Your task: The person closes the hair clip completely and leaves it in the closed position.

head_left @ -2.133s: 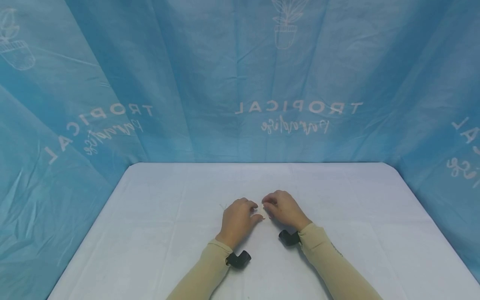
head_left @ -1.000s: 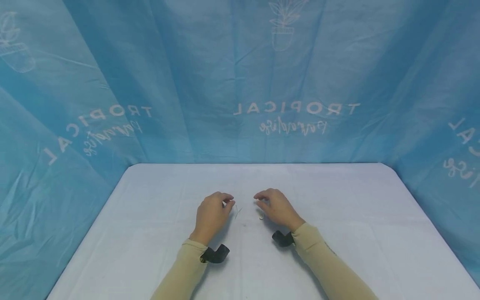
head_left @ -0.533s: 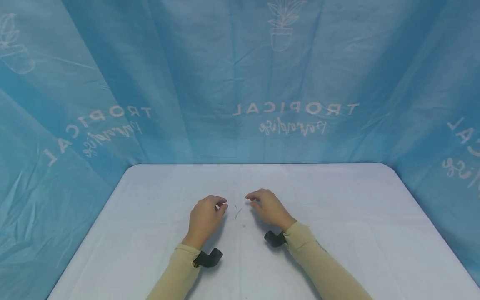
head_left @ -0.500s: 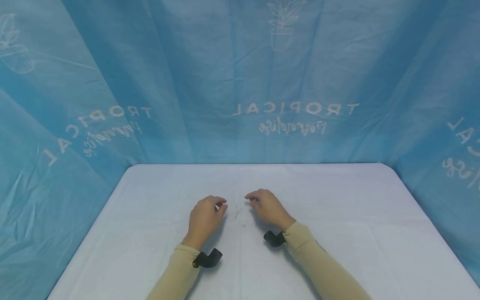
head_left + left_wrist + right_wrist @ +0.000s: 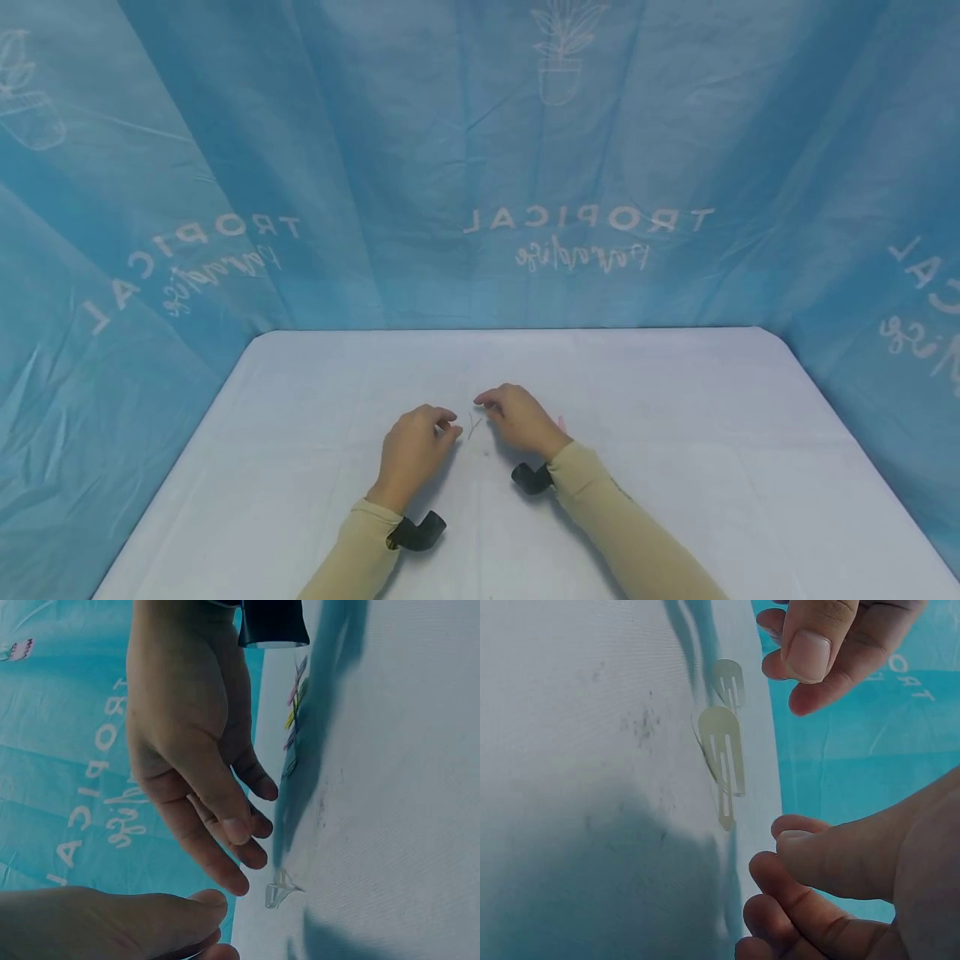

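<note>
1. On a white table (image 5: 300, 417), well in from the far edge and slightly left of midway between the side edges: two pale, slotted hair clips (image 5: 719, 718).
2. In the close view from the right wrist: rounded end of the nearer clip (image 5: 717, 724), overlapping the lower part of the farther clip (image 5: 726, 673). From the head view, just thin lines in a rough Y. Impossible to tell whether flat or on edge.
3. Left hand (image 5: 412, 454): sits just left of the clips, with relaxed, curved fingers and a narrow gap at the thumb. Holds nothing visible.
4. Right hand (image 5: 521, 418): reaches in from the right, just beside the clips, with loosely bent fingers toward the left edge. Also holds nothing visible.
5. Partly hidden behind the right wrist, on the side toward the right edge: a small pink item (image 5: 561, 423).
6. On both arms: long khaki sleeves (image 5: 630, 533) and black wrist cameras (image 5: 420, 532).
7. Beyond the far and side edges: a blue curtain (image 5: 412, 167), printed with potted plants and mirror-reversed "TROPICAL Paradise".
</note>
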`<state>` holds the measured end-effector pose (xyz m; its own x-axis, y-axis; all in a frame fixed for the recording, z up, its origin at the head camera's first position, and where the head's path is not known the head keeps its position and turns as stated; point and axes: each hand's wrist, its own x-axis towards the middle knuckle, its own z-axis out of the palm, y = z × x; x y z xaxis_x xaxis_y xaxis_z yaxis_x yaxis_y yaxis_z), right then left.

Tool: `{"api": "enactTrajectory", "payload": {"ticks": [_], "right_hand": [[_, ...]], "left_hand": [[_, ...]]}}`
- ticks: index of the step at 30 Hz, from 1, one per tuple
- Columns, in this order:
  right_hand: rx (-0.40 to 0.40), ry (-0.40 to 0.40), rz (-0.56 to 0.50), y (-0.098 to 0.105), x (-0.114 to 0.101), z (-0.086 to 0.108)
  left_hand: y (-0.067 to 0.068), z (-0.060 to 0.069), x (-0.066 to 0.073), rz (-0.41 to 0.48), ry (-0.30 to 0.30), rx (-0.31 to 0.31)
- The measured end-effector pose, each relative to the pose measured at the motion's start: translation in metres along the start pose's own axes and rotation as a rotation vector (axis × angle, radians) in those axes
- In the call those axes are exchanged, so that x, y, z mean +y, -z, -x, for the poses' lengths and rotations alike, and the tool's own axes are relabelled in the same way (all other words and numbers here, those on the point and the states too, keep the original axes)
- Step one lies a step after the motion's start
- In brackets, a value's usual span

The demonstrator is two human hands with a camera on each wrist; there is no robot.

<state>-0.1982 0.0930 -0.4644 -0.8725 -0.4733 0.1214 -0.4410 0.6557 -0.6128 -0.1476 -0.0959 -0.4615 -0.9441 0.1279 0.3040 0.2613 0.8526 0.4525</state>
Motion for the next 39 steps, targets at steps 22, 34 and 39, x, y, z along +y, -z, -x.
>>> {"api": "enactTrajectory", "payload": {"ticks": [22, 34, 39], "right_hand": [[-0.057, 0.016, 0.043, -0.008, 0.005, -0.008], [-0.054, 0.019, 0.044, -0.006, 0.0, -0.006], [-0.063, 0.013, 0.039, -0.005, -0.001, -0.005]], "left_hand": [[-0.014, 0.006, 0.004, -0.047, -0.023, -0.026], [-0.02, 0.007, 0.004, -0.077, -0.039, -0.029], [-0.023, 0.009, 0.004, -0.092, -0.047, -0.024]]}}
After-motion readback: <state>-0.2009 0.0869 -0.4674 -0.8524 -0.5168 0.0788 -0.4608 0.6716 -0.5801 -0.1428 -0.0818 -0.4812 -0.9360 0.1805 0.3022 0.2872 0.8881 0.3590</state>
